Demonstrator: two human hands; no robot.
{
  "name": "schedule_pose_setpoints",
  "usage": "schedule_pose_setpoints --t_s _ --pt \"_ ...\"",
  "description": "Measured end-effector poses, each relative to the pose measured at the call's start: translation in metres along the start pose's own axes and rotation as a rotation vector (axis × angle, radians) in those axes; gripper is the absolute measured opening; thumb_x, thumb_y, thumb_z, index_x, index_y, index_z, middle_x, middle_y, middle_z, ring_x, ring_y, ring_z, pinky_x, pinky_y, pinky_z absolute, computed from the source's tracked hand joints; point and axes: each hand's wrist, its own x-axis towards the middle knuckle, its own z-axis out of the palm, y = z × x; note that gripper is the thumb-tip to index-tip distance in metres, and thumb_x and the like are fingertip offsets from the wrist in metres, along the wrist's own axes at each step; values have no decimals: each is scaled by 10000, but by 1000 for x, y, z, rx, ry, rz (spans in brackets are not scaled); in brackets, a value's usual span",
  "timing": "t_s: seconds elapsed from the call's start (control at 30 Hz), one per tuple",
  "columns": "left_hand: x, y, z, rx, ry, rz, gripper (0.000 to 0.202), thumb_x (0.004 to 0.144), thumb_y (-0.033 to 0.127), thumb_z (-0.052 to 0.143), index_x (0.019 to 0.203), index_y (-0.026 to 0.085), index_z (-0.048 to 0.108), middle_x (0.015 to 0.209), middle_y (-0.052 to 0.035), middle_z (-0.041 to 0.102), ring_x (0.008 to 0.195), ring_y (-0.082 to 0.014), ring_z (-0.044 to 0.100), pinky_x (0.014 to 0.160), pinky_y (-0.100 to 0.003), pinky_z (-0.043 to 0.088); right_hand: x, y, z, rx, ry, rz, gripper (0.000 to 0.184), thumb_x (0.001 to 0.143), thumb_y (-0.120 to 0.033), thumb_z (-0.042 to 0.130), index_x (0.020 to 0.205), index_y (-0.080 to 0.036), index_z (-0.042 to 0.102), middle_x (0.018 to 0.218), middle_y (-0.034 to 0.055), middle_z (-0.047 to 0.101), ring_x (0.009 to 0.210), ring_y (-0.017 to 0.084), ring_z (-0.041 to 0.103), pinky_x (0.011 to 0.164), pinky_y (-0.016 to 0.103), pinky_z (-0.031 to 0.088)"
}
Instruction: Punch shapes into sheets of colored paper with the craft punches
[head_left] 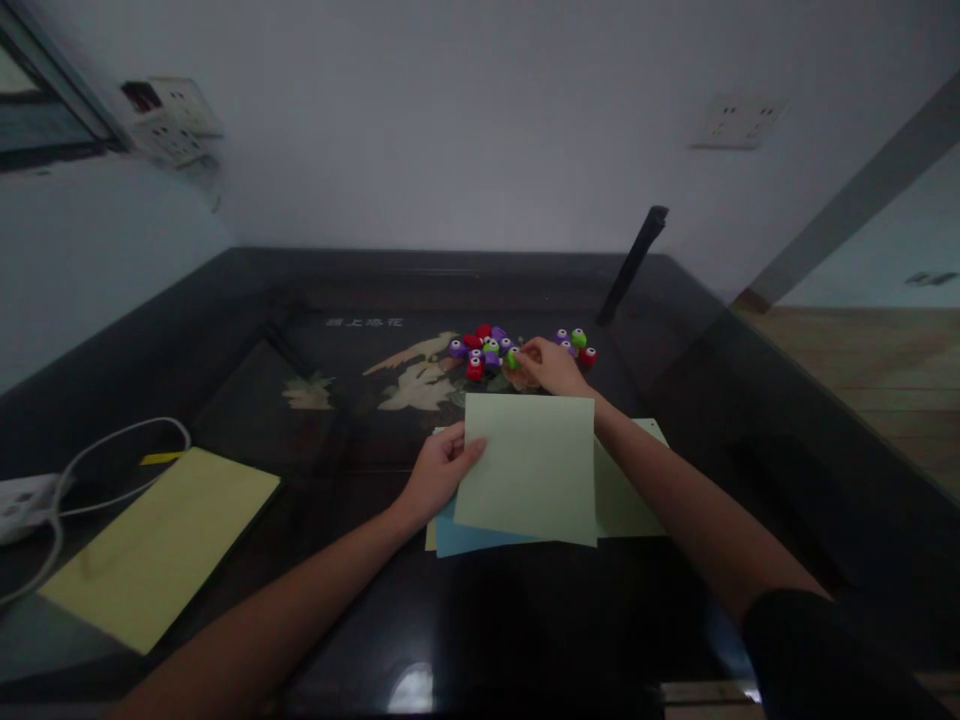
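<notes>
My left hand pinches the left edge of a pale green sheet of paper, thumb on top, and holds it tilted above other sheets. Beneath it show a blue sheet and another pale green sheet. My right hand reaches past the sheet's far edge, fingertips pinched at a small green toy-like piece with a white eye. Several similar red, purple and green pieces lie clustered just left of it. A smaller group sits right of my right hand.
The dark glossy table has a flower picture on its top. At the left lie a stack of yellow paper, a white cable and a power strip. A black stick-like object stands slanted at the back right, near the wall.
</notes>
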Motion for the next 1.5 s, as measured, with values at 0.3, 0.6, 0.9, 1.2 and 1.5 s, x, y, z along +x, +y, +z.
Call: schedule_pose_setpoints --t_s 0.3,0.6,0.9,1.2,1.5 --pt "3 -3 -1 -18 -6 -1 464 744 470 727 1028 105 679 835 -83 750 661 -183 679 576 -250 516 9 -4 23 -245 50 8 334 852 -382 617 1064 -124 614 1126 182 610 1047 304 598 840 357 448" --pt "2 -1 0 -11 8 -17 453 751 453 725 1051 119 669 858 -78 758 695 -204 702 587 -259 526 4 0 10 -41 42 8 208 781 -305 677 890 -151 587 1004 143 635 946 263 607 795 345 453" --pt "1 -1 -2 -26 50 -32 435 748 447 733 1026 118 679 821 -72 759 649 -188 696 581 -252 530 -95 19 -63 774 -112 138 442 666 -337 763 1031 -199 556 774 -1 619 569 110 544 516 242 415" --pt "-12 3 4 -9 123 -70 414 752 442 730 1016 126 691 788 -63 748 596 -167 667 529 -232 506 -150 37 -69 1261 -192 345 401 679 -346 801 1033 -239 646 742 -11 561 537 75 438 453 217 308" --pt "-10 5 -1 125 213 -114 414 713 480 748 917 125 687 672 -27 691 531 -147 603 474 -224 472 -156 33 -61 1245 -310 356 404 810 -493 651 1081 -194 622 690 -31 419 526 77 308 474 245 208"
